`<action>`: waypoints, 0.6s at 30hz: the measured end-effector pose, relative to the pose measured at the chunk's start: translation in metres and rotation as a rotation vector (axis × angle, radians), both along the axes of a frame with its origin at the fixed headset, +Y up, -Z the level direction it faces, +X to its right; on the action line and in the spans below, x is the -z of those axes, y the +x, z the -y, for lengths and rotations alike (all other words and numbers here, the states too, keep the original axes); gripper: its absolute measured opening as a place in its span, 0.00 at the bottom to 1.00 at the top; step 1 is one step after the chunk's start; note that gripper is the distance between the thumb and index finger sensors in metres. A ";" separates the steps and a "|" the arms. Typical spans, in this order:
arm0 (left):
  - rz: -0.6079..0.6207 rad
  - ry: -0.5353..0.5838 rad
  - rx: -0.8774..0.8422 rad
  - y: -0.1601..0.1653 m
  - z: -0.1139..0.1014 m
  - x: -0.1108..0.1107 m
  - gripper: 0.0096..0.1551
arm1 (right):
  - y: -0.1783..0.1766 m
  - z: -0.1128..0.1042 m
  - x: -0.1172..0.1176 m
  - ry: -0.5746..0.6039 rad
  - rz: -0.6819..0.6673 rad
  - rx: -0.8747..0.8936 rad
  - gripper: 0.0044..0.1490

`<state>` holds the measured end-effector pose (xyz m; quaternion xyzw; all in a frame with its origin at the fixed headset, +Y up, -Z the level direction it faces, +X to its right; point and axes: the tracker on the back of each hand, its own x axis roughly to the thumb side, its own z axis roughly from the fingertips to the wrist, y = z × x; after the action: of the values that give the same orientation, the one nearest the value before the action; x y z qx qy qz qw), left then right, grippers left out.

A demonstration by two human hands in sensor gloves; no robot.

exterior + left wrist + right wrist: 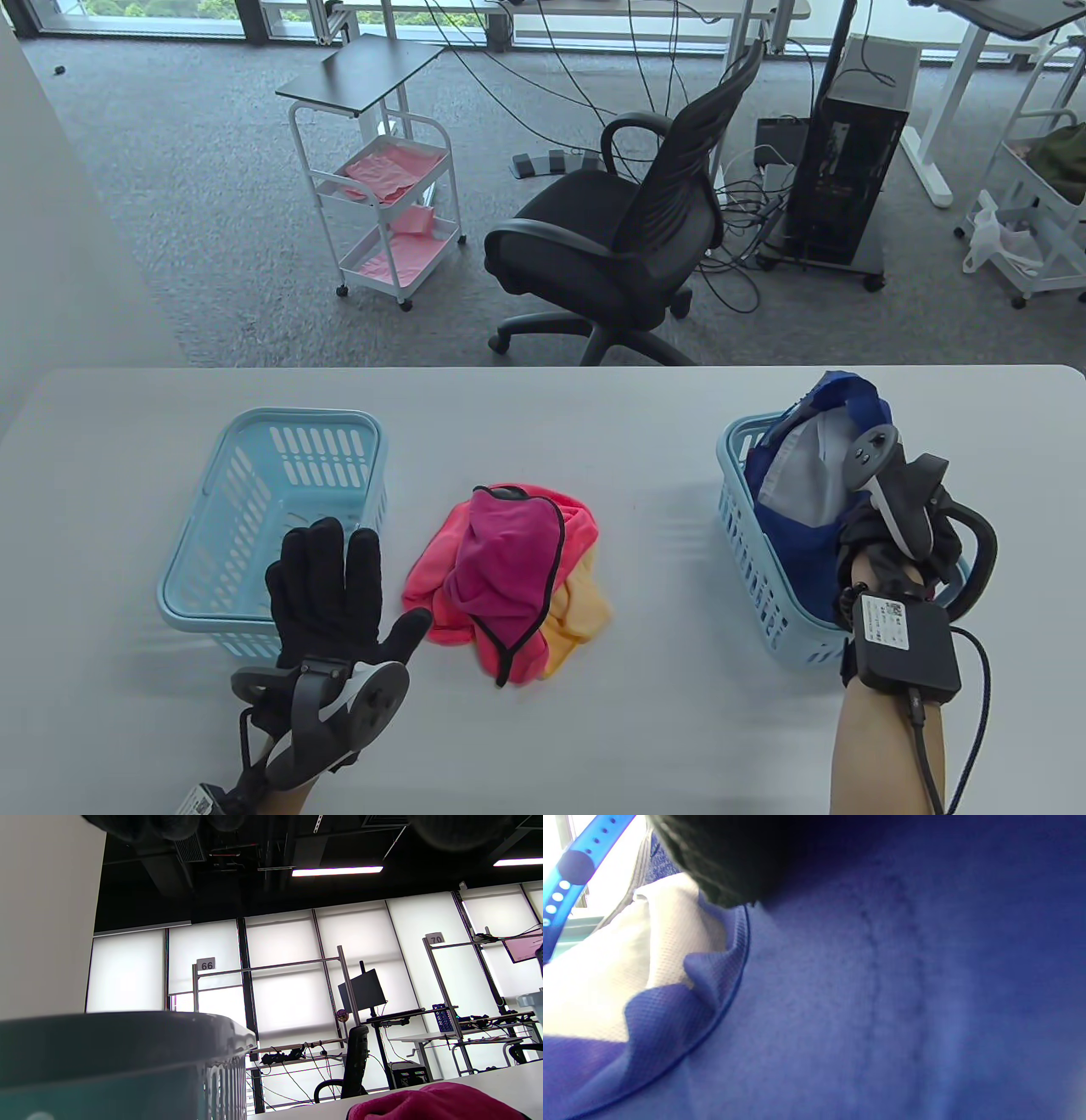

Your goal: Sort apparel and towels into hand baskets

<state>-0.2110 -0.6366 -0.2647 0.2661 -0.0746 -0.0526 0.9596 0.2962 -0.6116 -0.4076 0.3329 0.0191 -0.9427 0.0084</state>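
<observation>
My left hand [339, 586] hovers open, fingers spread, over the near right corner of the empty light-blue left basket [254, 475]; that basket's rim [127, 1043] fills the lower left of the left wrist view. A pile of pink, magenta and orange towels [509, 577] lies mid-table, its magenta top [424, 1105] low in that wrist view. A blue and white garment [814, 484] bulges out of the right basket [738, 518]. My right hand [870, 531] is down in that basket, its curled fingers dug into the garment's blue fabric [882, 984]. The gloved fingers [725, 857] show dark at that view's top.
The white table [662, 424] ends at a far edge just behind the baskets. Beyond it stand a black office chair [611, 246], a white trolley [382, 212] with pink cloths, and a computer tower [848, 178]. A cable runs from my right wrist box [904, 645].
</observation>
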 end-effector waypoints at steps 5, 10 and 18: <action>0.002 -0.003 -0.001 0.000 0.000 0.000 0.60 | 0.000 -0.011 -0.006 0.032 -0.024 -0.036 0.38; 0.004 -0.006 -0.006 0.000 0.000 0.000 0.60 | -0.009 -0.031 -0.015 0.112 -0.046 -0.039 0.44; 0.008 -0.017 -0.009 0.001 0.001 0.000 0.60 | -0.052 -0.064 -0.035 0.244 -0.200 -0.136 0.46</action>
<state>-0.2105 -0.6372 -0.2649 0.2587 -0.0779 -0.0466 0.9617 0.2447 -0.5478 -0.3727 0.2339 0.1565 -0.9591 0.0299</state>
